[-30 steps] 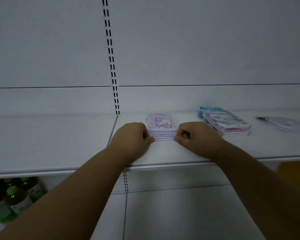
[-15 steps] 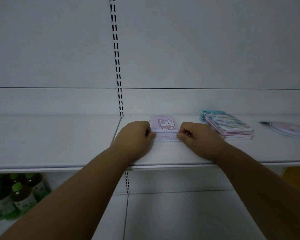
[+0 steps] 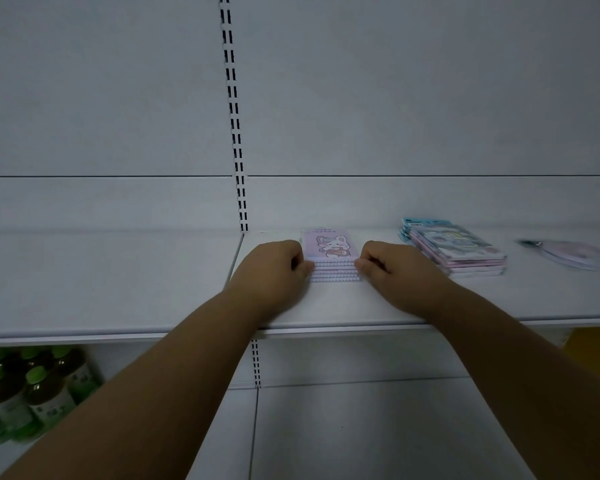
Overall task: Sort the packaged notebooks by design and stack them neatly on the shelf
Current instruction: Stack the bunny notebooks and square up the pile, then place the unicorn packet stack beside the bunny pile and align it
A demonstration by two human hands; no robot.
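Pink covers sit pinched between two grips: the left hand [image 3: 274,271] curls its fingers against the left edge of the pink notebook stack [image 3: 331,258], and the right hand [image 3: 392,270] does the same on the right edge, thumbs at the near spiral-bound side. Both grips are closed around the stack's sides, squaring it. The stack rests flat on the shelf [image 3: 326,306], just right of the slotted upright [image 3: 238,188], with a cartoon animal showing on the top cover.

Over the last second the hands have kept their hold while the stack has been slid a little further back toward the rear panel; the spiral edges now look fairly well lined up. That suggests this design's pile is nearly finished and only needs releasing.

Further right on the same shelf, well apart from the hands, lies a second stack [image 3: 454,247] of blue and pink packaged notebooks, its layers fanned and not yet squared, so it probably needs sorting next. Beyond it lies a flat pale pink item [image 3: 575,252], too blurred to identify.

Below left, the lower shelf holds green-capped bottles [image 3: 25,393] standing close together.
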